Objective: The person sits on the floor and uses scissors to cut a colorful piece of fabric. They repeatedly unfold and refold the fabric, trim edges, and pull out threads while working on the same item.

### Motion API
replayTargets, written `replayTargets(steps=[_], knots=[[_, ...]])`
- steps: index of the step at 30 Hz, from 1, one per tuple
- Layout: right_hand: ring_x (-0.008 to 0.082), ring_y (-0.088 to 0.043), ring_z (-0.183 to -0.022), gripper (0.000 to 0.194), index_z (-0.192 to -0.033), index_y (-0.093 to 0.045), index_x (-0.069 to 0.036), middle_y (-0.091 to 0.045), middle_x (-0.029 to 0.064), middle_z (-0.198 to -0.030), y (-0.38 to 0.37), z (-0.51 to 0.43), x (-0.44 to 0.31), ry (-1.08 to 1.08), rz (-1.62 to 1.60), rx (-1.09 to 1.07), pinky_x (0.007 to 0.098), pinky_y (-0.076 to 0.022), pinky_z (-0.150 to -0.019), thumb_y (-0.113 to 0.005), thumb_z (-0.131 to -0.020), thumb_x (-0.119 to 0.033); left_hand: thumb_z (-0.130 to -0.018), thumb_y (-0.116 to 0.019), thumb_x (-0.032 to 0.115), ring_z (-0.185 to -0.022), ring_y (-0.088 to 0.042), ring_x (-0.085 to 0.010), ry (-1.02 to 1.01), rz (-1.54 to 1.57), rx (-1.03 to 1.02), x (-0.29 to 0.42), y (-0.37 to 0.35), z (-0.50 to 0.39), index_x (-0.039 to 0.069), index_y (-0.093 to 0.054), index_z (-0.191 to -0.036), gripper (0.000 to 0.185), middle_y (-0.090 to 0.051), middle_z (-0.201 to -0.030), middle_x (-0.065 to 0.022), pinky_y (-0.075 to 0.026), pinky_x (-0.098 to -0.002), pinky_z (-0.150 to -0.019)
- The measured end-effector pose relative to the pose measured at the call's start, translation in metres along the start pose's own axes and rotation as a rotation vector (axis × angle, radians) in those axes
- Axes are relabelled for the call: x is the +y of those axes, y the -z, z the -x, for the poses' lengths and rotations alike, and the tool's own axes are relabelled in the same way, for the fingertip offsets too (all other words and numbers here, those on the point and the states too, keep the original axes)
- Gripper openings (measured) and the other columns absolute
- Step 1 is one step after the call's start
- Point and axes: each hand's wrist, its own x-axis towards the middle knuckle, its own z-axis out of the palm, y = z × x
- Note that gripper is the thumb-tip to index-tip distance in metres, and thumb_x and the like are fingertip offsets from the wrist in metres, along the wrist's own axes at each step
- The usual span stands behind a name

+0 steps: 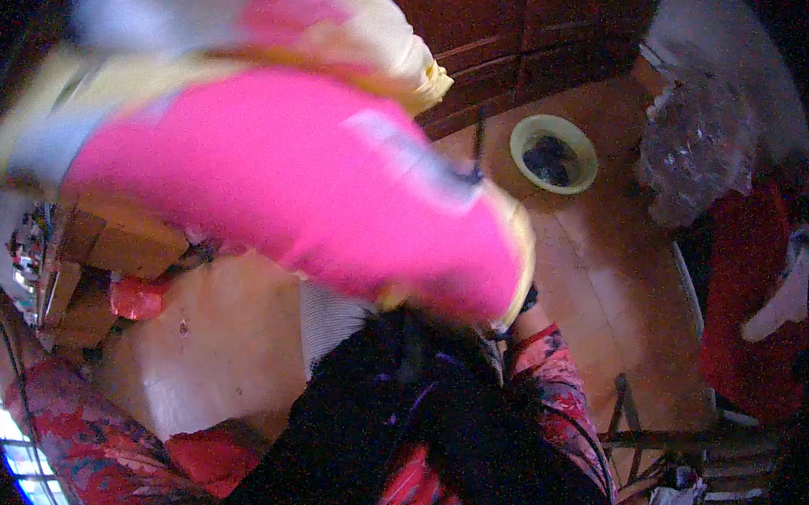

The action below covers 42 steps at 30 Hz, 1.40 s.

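A large, puffy pink fabric piece [290, 183] with pale yellow edging spreads before me and is blurred by motion. It looks like a cushion or folded bedding. Above it lies a white, pink and yellow part [349, 27], and I cannot tell if it belongs to the same piece. My right hand [529, 322] shows only at the wrist, with a dark band, against the pink fabric's right edge; its fingers are hidden. At lower left is my patterned left sleeve [87, 441], while the left hand is out of view.
A pale basin [582, 180] with dark contents stands on the tiled floor [584, 263] by dark wooden panelling [487, 42]. Cardboard boxes [134, 243] and a red bag [139, 297] are at left. Clear plastic [703, 146] and red cloth [735, 293] lie at right, above a frame [685, 440].
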Motion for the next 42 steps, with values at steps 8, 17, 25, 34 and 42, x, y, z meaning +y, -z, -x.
replayTargets(steps=[8, 17, 25, 34, 42], knots=[[0.0051, -0.049, -0.07, 0.015, -0.094, -0.057, -0.014, -0.051, -0.0069, -0.084, 0.069, -0.079, -0.13, 0.244, -0.118, 0.189, 0.0193, -0.0369, -0.056, -0.067, -0.09, -0.024, -0.099, -0.05, 0.035, -0.127, -0.052, -0.0279, -0.01, 0.097, 0.159, 0.013, 0.087, -0.013, 0.006, -0.047, -0.141, 0.051, -0.053, -0.139, -0.0114, -0.037, -0.0433, -0.111], [0.0137, -0.055, -0.073, 0.004, -0.09, -0.063, -0.002, -0.058, 0.0023, -0.081, 0.084, -0.159, -0.211, 0.57, -0.022, 0.082, 0.026, -0.0456, -0.063, -0.063, -0.087, -0.003, -0.098, -0.052, 0.035, -0.128, -0.051, -0.0278, -0.033, 0.037, 0.031, -0.009, 0.057, -0.028, 0.007, -0.046, -0.141, 0.052, -0.053, -0.14, -0.011, -0.036, -0.0434, -0.111], [0.0201, -0.062, -0.08, 0.035, -0.104, -0.066, -0.003, -0.064, 0.0051, -0.083, 0.06, -0.131, -0.259, 1.103, 1.046, 0.294, 0.0296, -0.0512, -0.076, -0.063, -0.07, 0.008, -0.097, -0.053, 0.035, -0.128, -0.051, -0.0277, -0.055, 0.025, -0.027, -0.034, 0.017, -0.038, 0.007, -0.046, -0.142, 0.053, -0.053, -0.14, -0.0106, -0.036, -0.0434, -0.112], [0.0179, -0.063, -0.08, 0.02, -0.097, -0.066, -0.005, -0.065, 0.0052, -0.084, 0.014, -0.106, -0.322, 1.271, 1.218, 0.574, 0.0305, -0.0514, -0.073, -0.064, -0.078, 0.001, -0.097, -0.054, 0.035, -0.129, -0.05, -0.0276, -0.121, 0.478, 0.238, -0.012, 0.148, -0.044, 0.008, -0.046, -0.142, 0.054, -0.053, -0.14, -0.0102, -0.036, -0.0435, -0.112], [0.0154, -0.06, -0.077, 0.015, -0.094, -0.063, -0.005, -0.062, 0.0039, -0.084, -0.032, -0.092, -0.354, 1.321, 0.806, 0.504, 0.03, -0.0506, -0.071, -0.065, -0.079, -0.004, -0.096, -0.055, 0.035, -0.129, -0.05, -0.0276, -0.272, 0.6, 0.517, 0.003, 0.264, -0.018, 0.009, -0.045, -0.143, 0.055, -0.053, -0.141, -0.0098, -0.035, -0.0436, -0.112]])
